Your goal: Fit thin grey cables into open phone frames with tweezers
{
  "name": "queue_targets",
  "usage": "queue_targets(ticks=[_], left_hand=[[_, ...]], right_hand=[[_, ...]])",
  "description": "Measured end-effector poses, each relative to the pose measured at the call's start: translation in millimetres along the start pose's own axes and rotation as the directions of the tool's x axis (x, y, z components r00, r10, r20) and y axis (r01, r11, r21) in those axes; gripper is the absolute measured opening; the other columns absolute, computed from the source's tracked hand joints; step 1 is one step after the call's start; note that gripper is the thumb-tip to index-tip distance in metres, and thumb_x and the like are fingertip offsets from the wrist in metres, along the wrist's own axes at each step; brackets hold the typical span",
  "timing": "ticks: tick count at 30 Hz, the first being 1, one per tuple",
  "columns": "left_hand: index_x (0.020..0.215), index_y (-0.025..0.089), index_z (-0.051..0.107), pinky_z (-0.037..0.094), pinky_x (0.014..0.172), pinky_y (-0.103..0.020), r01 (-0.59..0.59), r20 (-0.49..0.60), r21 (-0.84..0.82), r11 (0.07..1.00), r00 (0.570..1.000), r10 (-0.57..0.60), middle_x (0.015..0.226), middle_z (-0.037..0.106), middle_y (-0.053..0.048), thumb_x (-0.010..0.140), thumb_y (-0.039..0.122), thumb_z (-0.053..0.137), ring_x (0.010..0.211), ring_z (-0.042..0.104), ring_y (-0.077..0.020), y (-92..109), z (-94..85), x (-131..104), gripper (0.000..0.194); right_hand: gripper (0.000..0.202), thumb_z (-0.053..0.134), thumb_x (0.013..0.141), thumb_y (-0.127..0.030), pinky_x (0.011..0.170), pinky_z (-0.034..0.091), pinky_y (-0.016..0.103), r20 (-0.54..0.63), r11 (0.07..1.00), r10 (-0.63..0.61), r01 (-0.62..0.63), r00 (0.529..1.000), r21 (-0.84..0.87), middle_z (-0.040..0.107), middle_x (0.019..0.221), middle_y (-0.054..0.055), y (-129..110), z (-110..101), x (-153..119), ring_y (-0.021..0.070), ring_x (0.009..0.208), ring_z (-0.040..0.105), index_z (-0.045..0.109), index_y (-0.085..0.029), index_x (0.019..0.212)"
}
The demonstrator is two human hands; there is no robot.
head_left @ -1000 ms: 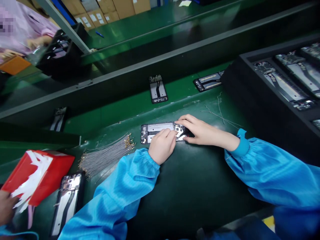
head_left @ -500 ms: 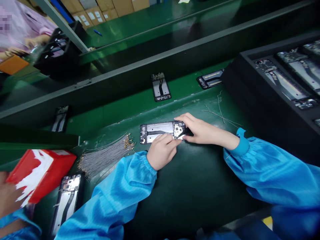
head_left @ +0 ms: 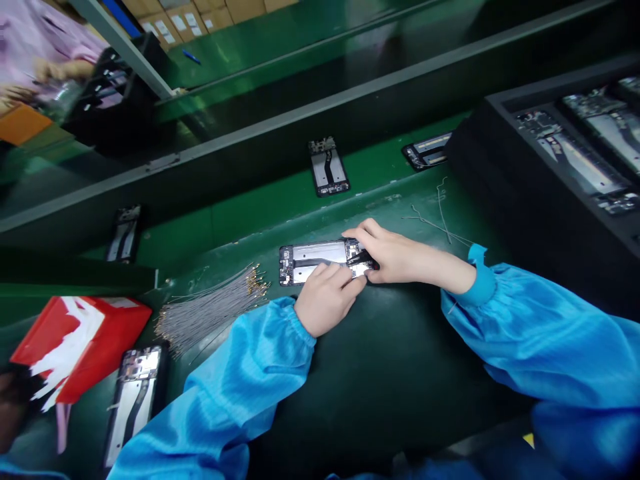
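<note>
An opened phone [head_left: 317,253] lies lengthwise on the dark green bench, its circuit board bare at the right end. My right hand [head_left: 393,255] grips that end, with a finger at the far edge and the thumb at the near edge. Curled fingers of my left hand [head_left: 327,299] press on the phone's near side; its fingertips are partly hidden. Under my right hand a dark strip crosses the board, and I cannot make out what it is. To the left lies a bundle of thin grey cables [head_left: 215,305] with gold-coloured ends.
A torn red packet [head_left: 107,340] and another opened phone [head_left: 133,400] lie at lower left. Behind are opened phones [head_left: 329,167] on a green strip. Loose cables [head_left: 443,213] lie right. A black tray [head_left: 480,167] holds several phones. A co-worker's hand [head_left: 50,70] shows at upper left.
My right hand has shifted slightly left over the phone's board, and a dark strip now shows across it. My left hand stays nearly in place. A hand at lower left has moved off the red packet.
</note>
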State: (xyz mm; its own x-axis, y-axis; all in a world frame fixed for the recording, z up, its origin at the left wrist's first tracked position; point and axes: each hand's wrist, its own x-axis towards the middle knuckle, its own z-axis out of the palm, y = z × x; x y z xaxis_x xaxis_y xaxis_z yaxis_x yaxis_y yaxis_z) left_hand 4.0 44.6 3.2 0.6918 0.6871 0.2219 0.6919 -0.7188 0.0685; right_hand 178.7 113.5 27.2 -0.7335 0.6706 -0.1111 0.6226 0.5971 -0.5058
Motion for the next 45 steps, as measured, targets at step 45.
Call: queue_targets(ticks=[45], left_hand=[[0.091,0.015,0.061,0.045,0.067,-0.025,0.014,-0.074,-0.553,0.833,0.995,-0.066,0.076,0.058,-0.005,0.082,0.014,0.041,0.072,0.052,-0.0138,-34.0,2.3,-12.6,0.022]], right_hand=[[0.068,0.062,0.065,-0.040,0.054,0.041,0.027,0.048,0.988,0.081,-0.073,0.996,-0.136,0.039,0.104,0.008,-3.3,-0.5,10.9,0.0129,0.062,0.048,0.034,-0.018,0.123]])
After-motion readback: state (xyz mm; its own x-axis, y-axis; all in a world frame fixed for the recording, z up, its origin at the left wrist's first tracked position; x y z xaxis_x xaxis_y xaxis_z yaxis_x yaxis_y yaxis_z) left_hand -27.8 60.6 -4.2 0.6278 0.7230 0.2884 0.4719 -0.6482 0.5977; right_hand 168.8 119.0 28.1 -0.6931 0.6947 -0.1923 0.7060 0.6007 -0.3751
